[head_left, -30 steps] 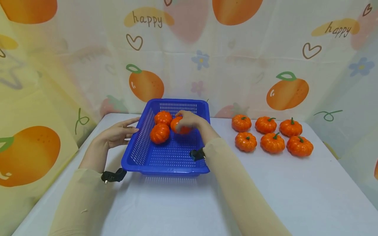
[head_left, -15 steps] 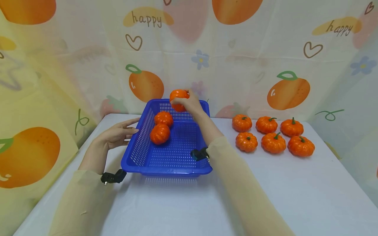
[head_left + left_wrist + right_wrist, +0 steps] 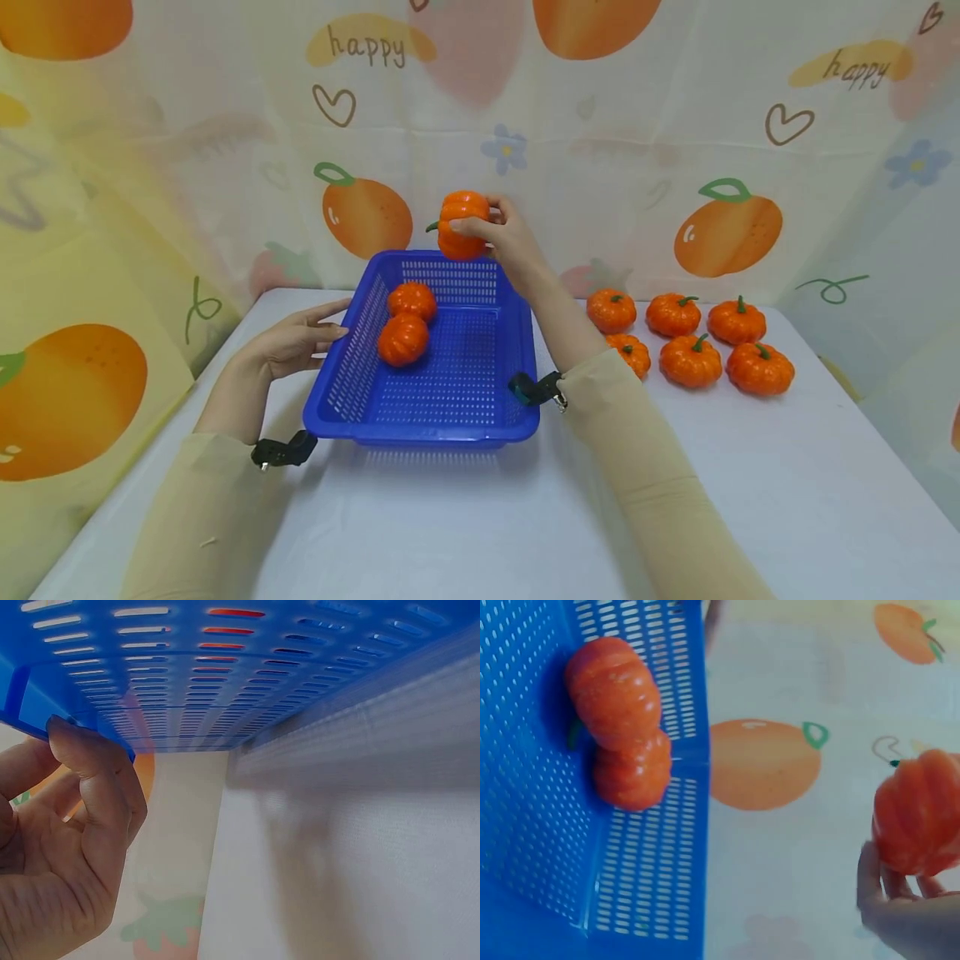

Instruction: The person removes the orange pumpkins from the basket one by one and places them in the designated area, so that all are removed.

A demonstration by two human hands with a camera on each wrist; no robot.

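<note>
My right hand (image 3: 516,242) holds a small orange pumpkin (image 3: 463,225) above the back rim of the blue basket (image 3: 420,433). The pumpkin lies on its side, its green stem pointing left; the right wrist view shows fingers beneath the pumpkin (image 3: 919,814). Inside the basket, a front pumpkin (image 3: 403,340) and a back pumpkin (image 3: 412,301) touch each other near the left wall. At the basket's left side is my left hand (image 3: 296,342), fingers loosely extended, fingertips at the rim. In the left wrist view, that hand (image 3: 67,832) has a fingertip against the basket's edge.
On the right of the white table (image 3: 750,492), several pumpkins stand in two rows, among them a front pumpkin (image 3: 690,362) and a back pumpkin (image 3: 737,322). A printed cloth (image 3: 600,167) hangs close behind the basket.
My right hand has lifted the pumpkin from inside the basket to above its back rim, turning it so the stem shows. My left hand has stayed at the basket's left side.
</note>
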